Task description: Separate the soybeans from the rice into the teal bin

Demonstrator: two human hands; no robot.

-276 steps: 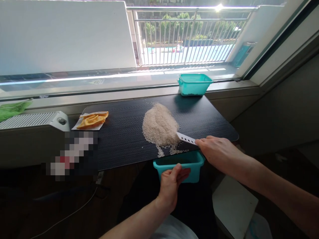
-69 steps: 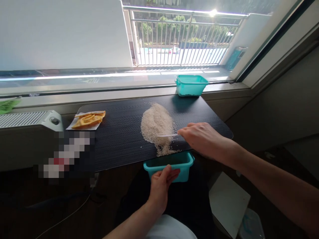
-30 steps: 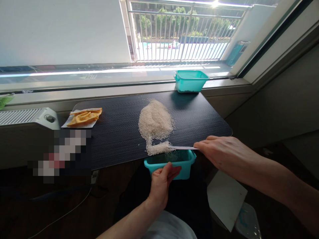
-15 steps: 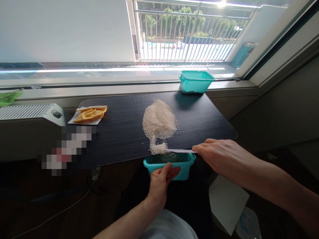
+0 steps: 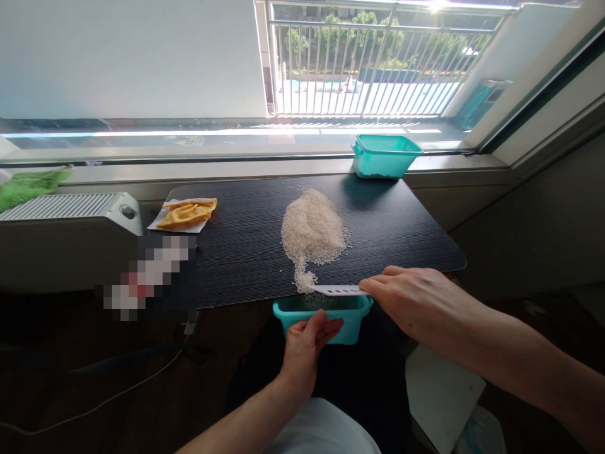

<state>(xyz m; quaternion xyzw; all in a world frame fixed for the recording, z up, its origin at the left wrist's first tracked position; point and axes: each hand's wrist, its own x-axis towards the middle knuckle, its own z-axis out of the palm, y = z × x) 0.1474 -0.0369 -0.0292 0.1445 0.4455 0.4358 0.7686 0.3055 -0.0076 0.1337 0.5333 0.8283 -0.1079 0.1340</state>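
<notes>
My left hand (image 5: 305, 347) grips the near wall of a turquoise plastic tub (image 5: 350, 328) just under the table's front edge. Grains lie inside the tub, dimly seen. In my right hand (image 5: 409, 293) is a thin white flat strip (image 5: 336, 290) with dark slots or marks along it; its exact kind is unclear. The strip's tip touches a small clump of white rice (image 5: 304, 280) at the table edge, above the tub. A narrow trail joins that clump to a large rice pile (image 5: 314, 227) on the dark table (image 5: 246, 246).
A second turquoise tub (image 5: 385, 157) stands at the table's back right by the window. Fries or similar yellow food (image 5: 189, 214) lies on white paper at the left. Beside it is a blurred-out item (image 5: 151, 274). A radiator (image 5: 70, 208) is farther left.
The strip has turned to show its slotted face and moved slightly left. The clump at the edge is smaller. My left hand holds the tub as before. The view has shifted a little left.
</notes>
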